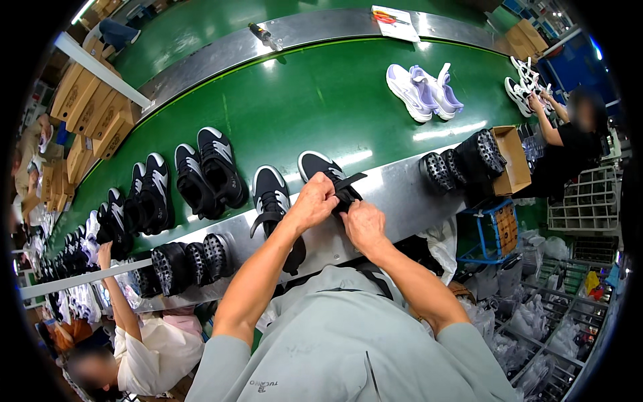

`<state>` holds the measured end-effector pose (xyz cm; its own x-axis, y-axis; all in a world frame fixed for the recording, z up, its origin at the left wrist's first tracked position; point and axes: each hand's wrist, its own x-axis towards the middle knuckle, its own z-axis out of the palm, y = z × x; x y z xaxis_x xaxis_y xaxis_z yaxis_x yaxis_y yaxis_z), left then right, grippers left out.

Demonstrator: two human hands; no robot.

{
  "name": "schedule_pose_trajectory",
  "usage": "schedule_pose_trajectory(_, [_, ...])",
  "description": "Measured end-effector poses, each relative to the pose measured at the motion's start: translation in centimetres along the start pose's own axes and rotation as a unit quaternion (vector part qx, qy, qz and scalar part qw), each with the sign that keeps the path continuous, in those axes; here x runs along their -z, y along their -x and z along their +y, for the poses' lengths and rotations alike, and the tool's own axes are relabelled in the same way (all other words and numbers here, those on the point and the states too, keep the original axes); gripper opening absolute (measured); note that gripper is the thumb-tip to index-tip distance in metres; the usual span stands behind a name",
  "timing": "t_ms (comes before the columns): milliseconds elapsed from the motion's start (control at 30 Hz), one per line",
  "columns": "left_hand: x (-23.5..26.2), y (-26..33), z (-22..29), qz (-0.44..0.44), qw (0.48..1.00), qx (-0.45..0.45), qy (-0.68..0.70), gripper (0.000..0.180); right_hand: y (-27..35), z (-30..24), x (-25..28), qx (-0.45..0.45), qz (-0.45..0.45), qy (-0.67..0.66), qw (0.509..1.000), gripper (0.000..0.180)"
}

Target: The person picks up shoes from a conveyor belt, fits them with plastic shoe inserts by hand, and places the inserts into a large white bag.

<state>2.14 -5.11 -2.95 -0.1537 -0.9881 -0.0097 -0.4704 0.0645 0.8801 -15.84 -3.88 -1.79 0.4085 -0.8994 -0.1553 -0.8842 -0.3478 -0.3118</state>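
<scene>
**Left hand (313,201) and right hand (364,222) grip one black sneaker (316,163)**

Close together, they cover its opening; exact finger contact is unclear. Left of them, a forearm (258,281) partly hides the matching shoe (271,194). Beneath is the steel-edged bench (395,194), green beyond; far-left shoes (74,242) blur.

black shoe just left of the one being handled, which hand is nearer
Left. The left hand is just right of that black shoe; the right hand is farther right, beyond the left one.
</scene>
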Motion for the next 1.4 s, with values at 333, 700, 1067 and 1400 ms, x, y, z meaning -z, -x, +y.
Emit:
schedule_pose_trajectory(333, [-3.1,-0.4,0.0,-0.021,0.994,-0.101,0.025,0.011,-1.4,6.1,-3.6,-0.116,0.002,-0.124,0.985,0.041])
schedule_pose_trajectory(700, [-6.1,6.0,3.2,0.238,0.922,-0.036,-0.304,0.016,-0.4,4.9,-4.6,-0.127,-0.060,-0.182,0.973,0.039])
schedule_pose_trajectory(1067, [-5.5,6.4,4.5,0.228,0.927,-0.003,-0.297,0.017,-0.7,3.4,-2.7,-0.033,-0.083,-0.174,0.981,0.031])
schedule_pose_trajectory(1400, [-0.7,16.6,-2.0,0.261,0.876,0.376,-0.154,0.069,-0.6,3.2,-1.9,0.028,-0.067,-0.157,0.985,0.039])
